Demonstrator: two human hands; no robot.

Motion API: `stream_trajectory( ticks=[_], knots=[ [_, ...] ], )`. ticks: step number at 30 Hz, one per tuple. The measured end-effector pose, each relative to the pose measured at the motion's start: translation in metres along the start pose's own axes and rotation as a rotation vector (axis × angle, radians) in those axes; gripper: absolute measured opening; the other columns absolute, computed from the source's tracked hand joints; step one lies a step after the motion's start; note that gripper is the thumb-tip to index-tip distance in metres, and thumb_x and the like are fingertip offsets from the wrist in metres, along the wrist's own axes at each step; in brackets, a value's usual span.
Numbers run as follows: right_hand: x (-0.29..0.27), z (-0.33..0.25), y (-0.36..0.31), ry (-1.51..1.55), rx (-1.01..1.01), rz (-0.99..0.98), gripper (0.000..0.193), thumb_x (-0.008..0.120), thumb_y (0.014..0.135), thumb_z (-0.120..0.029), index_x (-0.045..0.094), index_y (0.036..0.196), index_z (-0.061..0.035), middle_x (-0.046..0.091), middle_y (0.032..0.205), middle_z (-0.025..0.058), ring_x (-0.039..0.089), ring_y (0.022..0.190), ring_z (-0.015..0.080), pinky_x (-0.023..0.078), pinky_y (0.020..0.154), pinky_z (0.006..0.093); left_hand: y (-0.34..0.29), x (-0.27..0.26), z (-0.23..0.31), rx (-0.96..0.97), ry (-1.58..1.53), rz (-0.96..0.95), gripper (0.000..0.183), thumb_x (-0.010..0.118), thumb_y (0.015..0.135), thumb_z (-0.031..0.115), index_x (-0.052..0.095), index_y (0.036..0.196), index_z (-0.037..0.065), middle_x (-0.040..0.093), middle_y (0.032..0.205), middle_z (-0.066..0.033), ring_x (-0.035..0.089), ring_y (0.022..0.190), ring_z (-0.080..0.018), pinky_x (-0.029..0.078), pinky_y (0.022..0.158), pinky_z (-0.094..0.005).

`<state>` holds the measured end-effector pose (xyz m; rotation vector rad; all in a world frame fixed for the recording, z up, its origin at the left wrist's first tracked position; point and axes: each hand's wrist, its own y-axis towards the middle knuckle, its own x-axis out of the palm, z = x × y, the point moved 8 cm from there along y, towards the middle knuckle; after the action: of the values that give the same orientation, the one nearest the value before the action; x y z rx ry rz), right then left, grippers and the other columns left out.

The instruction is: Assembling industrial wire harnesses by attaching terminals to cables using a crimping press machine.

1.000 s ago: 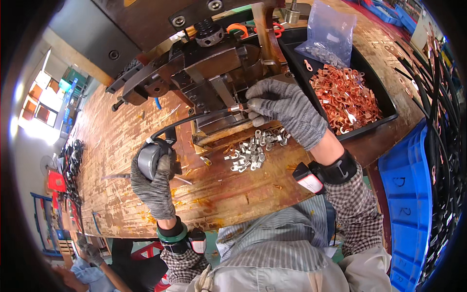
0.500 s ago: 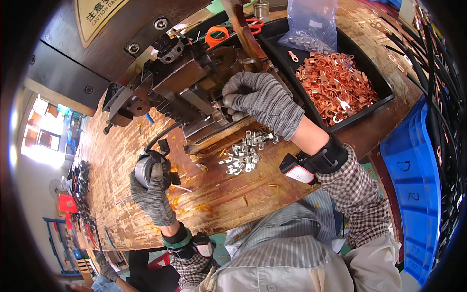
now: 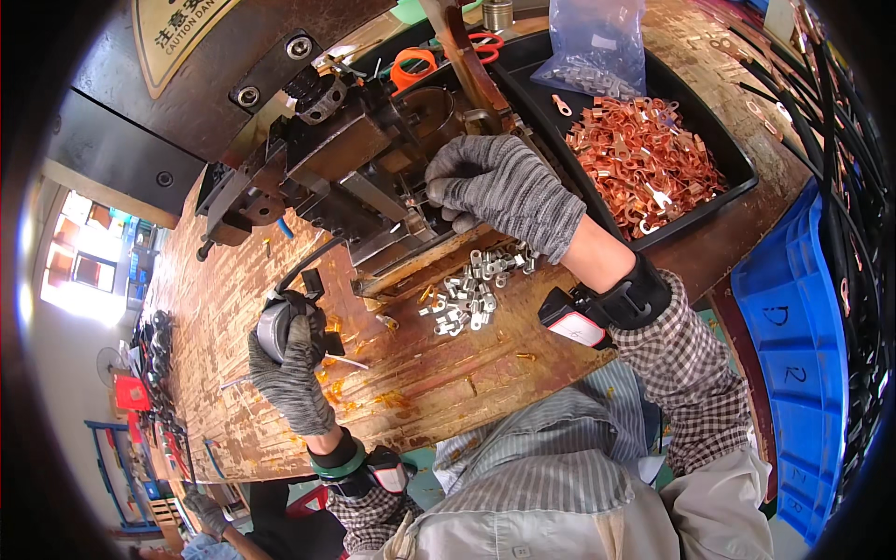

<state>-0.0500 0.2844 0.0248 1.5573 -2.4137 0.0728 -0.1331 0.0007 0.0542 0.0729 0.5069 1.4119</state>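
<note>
Both my hands wear grey striped gloves. My left hand [image 3: 294, 378] is closed around a rounded grey-and-black device [image 3: 277, 329] on the table, its thumb along the top; a black cable [image 3: 313, 264] runs from it toward the machine. My right hand [image 3: 513, 191] reaches to the die area of a dark metal press [image 3: 350, 163], thumb and forefinger pinched together beside the die. Whatever lies between those fingertips is too small and covered to make out. Just below the press, several silver cable lugs [image 3: 478, 297] lie in a loose heap on the worn wooden table [image 3: 420, 373].
A black tray [image 3: 686, 229] at the right holds copper lugs [image 3: 644, 154] and a clear plastic bag [image 3: 597, 47] of silver lugs. Beyond it are a blue bin [image 3: 793, 364] and black cables [image 3: 826, 121]. Orange tape [image 3: 413, 67] and red-handled scissors [image 3: 486, 47] lie behind the press. Another person's gloved hand [image 3: 205, 511] shows at lower left.
The whole view has shifted very slightly. My left hand keeps its hold on the device, and my right hand stays pinched at the die.
</note>
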Motion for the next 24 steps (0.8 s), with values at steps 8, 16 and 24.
stream_trajectory(
  ticks=[8, 16, 24],
  knots=[
    [-0.016, -0.018, -0.013, -0.256, -0.161, 0.122, 0.011, 0.062, 0.079, -0.013, 0.061, 0.082, -0.0028, 0.059, 0.070, 0.0021, 0.056, 0.057, 0.0077, 0.047, 0.052, 0.0217, 0.002, -0.002, -0.001, 0.024, 0.060, 0.031, 0.034, 0.071, 0.073, 0.015, 0.059, 0.101, -0.001, 0.062, 0.091, -0.0072, 0.059, 0.079, -0.0142, 0.048, 0.071, -0.0237],
    [-0.032, -0.040, -0.052, -0.052, -0.211, 0.196, 0.010, 0.060, 0.083, -0.012, 0.058, 0.086, -0.0024, 0.056, 0.069, -0.0008, 0.051, 0.059, 0.0055, 0.046, 0.055, 0.0193, -0.001, -0.001, -0.002, -0.010, -0.010, 0.021, 0.037, 0.072, 0.072, 0.017, 0.059, 0.101, -0.001, 0.062, 0.090, -0.0073, 0.058, 0.078, -0.0144, 0.048, 0.071, -0.0238],
    [-0.040, -0.037, -0.068, 0.026, -0.178, 0.213, 0.010, 0.060, 0.082, -0.010, 0.058, 0.088, -0.0021, 0.056, 0.071, -0.0001, 0.050, 0.059, 0.0050, 0.043, 0.055, 0.0192, 0.003, 0.002, -0.011, -0.010, 0.016, -0.031, 0.041, 0.073, 0.072, 0.023, 0.057, 0.102, -0.001, 0.061, 0.091, -0.0069, 0.057, 0.077, -0.0136, 0.047, 0.068, -0.0232]
  ],
)
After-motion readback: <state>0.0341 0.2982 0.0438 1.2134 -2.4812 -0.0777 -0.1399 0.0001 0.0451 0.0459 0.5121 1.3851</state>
